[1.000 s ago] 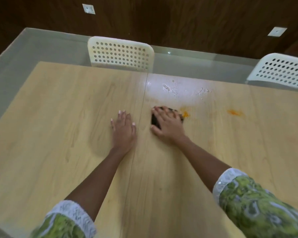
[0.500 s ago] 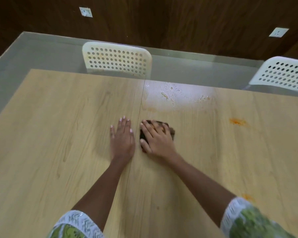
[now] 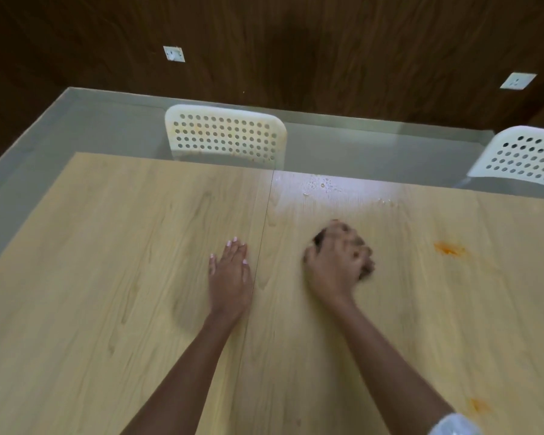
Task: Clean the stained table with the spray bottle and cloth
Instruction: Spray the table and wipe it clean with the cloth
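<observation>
Head: right fingers (image 3: 354, 246) curled gripping cloth (image 3: 321, 236).

Table (image 3: 107, 277) light tan woodgrain, with orange stains (image 3: 448, 248) at right and a pale wet sheen near far edge. Chairs (image 3: 225, 136) cream-white, backs patterned with round holes; left one has orange specks. Cloth (image 3: 343, 237) dark brown, wall (image 3: 296, 42) dark brown woodgrain, floor (image 3: 76, 127) grey, sleeve (image 3: 453, 426) cuff white.
</observation>
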